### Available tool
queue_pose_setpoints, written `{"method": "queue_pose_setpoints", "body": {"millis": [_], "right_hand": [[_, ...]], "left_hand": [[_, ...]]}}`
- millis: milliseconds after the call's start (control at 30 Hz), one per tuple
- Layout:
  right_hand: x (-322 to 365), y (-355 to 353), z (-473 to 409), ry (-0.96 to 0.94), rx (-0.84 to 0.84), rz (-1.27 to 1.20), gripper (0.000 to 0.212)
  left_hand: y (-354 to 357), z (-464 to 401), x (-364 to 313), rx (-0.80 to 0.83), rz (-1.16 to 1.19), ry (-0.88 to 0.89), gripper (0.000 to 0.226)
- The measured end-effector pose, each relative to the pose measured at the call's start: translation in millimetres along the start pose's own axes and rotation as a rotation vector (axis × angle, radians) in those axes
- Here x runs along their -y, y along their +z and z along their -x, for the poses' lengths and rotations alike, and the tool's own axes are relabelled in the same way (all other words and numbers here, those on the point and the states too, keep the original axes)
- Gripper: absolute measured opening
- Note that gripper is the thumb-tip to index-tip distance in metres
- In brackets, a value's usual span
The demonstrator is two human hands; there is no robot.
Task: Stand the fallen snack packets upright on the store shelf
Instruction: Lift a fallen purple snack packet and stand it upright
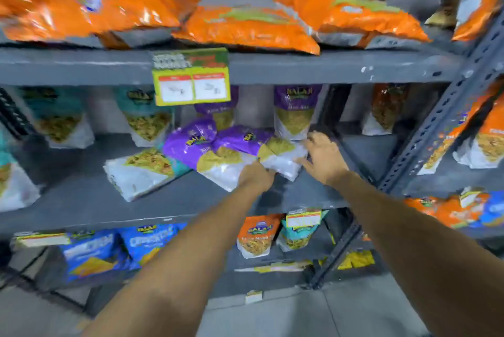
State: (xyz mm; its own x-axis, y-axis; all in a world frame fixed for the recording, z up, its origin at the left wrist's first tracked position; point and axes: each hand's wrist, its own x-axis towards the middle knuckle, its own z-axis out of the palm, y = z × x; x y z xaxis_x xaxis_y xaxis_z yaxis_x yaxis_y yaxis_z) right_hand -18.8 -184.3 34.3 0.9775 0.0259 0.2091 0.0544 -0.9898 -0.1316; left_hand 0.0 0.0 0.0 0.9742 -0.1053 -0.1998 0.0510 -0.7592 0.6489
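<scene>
Two purple snack packets lie flat on the middle grey shelf [81, 195]: the left one [196, 145] and the right one [261, 145], overlapping. My left hand [256, 177] rests on the white bottom edge where the two meet; whether it grips is unclear. My right hand [323, 156] is open with fingers spread, touching the right packet's lower corner. A teal packet [141, 170] lies fallen to the left of them. Behind stand upright purple packets [296, 113] and a teal one [147, 115].
Orange packets [245, 28] lie flat on the top shelf. A green and yellow price tag [191, 77] hangs from that shelf's edge. A slotted metal upright [425, 135] stands just right of my right hand. Blue and orange packets fill the lower shelf [256, 238].
</scene>
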Motion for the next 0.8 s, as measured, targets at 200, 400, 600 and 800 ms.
{"method": "queue_pose_setpoints", "body": {"millis": [200, 400, 600, 800], "right_hand": [[-48.1, 54.7, -78.1, 0.368, 0.173, -0.448, 0.059], [-64.6, 86.5, -107.2, 0.469, 0.265, -0.724, 0.059], [-66.9, 73.2, -89.7, 0.399, 0.39, -0.994, 0.036], [-76.1, 69.7, -9.0, 0.35, 0.1, -1.27, 0.019]], "left_hand": [[55.6, -50.8, -25.8, 0.075, 0.851, -0.436, 0.051], [83.8, -92.3, -34.4, -0.149, 1.133, -0.527, 0.081], [88.7, -86.2, -37.4, -0.325, 1.247, -0.454, 0.036], [90.0, -25.0, -23.0, -0.114, 1.289, -0.177, 0.03]]}}
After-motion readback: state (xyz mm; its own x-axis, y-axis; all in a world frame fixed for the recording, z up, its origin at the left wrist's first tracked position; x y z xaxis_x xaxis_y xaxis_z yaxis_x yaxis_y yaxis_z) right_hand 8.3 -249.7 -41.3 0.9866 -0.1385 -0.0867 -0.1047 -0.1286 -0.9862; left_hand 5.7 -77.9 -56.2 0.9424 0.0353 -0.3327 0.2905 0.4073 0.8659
